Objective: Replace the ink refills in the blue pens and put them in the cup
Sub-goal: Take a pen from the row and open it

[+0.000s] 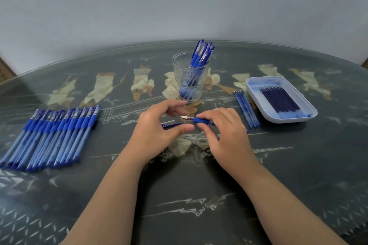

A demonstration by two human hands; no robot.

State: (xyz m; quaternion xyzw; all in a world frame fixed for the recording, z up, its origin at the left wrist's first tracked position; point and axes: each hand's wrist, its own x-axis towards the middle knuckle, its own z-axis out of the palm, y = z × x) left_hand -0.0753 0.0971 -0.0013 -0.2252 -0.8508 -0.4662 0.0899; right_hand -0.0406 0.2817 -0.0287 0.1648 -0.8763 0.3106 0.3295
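My right hand (229,135) grips a blue pen (196,119) by its rubber grip, metal tip pointing left, just above the table. My left hand (155,131) hovers beside the tip with fingers loosely curved and thumb forward, holding nothing I can see. A pen cap (172,124) lies on the table between that thumb and fingers. Behind the hands stands a clear glass cup (177,61) with several capped blue pens (199,55) leaning in it. A white tray (254,93) at the right holds several dark blue refills (278,99).
A row of several capped blue pens (55,133) lies at the left. A few loose refills (247,109) lie just left of the tray. The dark glass-topped table (179,195) has a curved far edge against a pale wall.
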